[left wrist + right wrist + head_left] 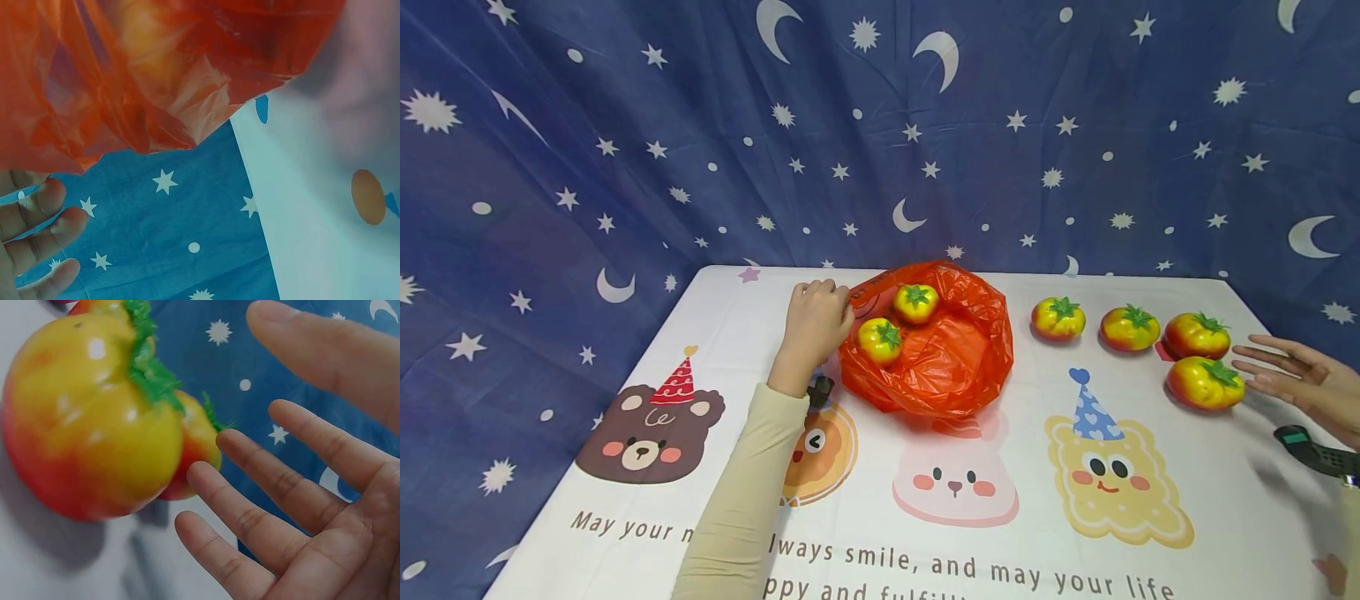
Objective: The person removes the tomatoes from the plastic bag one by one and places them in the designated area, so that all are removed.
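A red plastic bag [958,354] lies spread open at the middle of the table, with two yellow-and-red tomatoes [880,340] inside. My left hand [816,325] pinches the bag's left rim; in the left wrist view, the thin red plastic [187,81] hangs over the fingers [40,212] and hides the thumb. To the right, my right hand [1303,379] is spread beside the nearest tomato [1205,383], holding nothing. The right wrist view shows its straight fingers [275,475] apart from the large tomato [94,419]. Another tomato [1197,335] sits just behind.
Two more tomatoes stand in the back row, one tomato [1058,319] nearer the bag and another tomato [1129,327] beside it. The white tablecloth [850,575] carries printed cartoon faces and lettering. A dark blue star-and-moon curtain [880,167] hangs behind the table.
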The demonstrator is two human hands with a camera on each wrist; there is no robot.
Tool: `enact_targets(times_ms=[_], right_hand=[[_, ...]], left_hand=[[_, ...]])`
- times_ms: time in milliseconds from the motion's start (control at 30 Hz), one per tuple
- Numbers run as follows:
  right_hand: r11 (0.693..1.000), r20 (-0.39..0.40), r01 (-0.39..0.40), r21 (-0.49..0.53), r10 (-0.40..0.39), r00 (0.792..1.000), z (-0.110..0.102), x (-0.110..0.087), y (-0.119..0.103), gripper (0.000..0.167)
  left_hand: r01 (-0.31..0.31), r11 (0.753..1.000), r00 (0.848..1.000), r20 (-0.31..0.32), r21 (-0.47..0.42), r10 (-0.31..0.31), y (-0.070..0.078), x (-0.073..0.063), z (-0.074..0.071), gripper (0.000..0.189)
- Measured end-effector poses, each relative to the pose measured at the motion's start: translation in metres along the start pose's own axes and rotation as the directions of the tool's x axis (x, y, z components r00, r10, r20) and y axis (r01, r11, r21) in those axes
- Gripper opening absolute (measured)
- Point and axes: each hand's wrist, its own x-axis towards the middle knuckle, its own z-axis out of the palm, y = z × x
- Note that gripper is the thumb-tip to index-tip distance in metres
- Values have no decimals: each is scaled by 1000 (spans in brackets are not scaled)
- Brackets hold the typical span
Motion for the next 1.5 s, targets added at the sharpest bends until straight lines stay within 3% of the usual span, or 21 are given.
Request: enact_targets(times_ms=[100,333,533,667,967,1233,1500], right_hand=[[997,-22,69,16,-69,997,-4,0,-5,66],[995,-33,104,-12,-104,994,-8,3,-20,64],[996,38,49,-71,-46,998,-7,13,-38,68],[999,73,16,-49,-12,997,-2,18,-53,66],[970,109,71,-233,-47,993,12,37,-85,62],[975,184,168,-149,-139,973,27,49,-109,54],[965,222,228,-131,-195,955,45,63,-130,51]], left_hand=[[-1,1000,1000,-4,-1,1,0,0,0,16],[2,1000,1000,-5,-5,-2,0,0,0,16],[8,1000,1000,3,-7,-8,1,0,0,17],[9,1000,1000,8,-5,-9,1,0,-1,17],[1,1000,1000,-3,-2,-1,0,0,0,16],[0,1000,1000,-5,4,0,0,0,0,16],[-11,1000,1000,-26,2,12,0,0,2,16]])
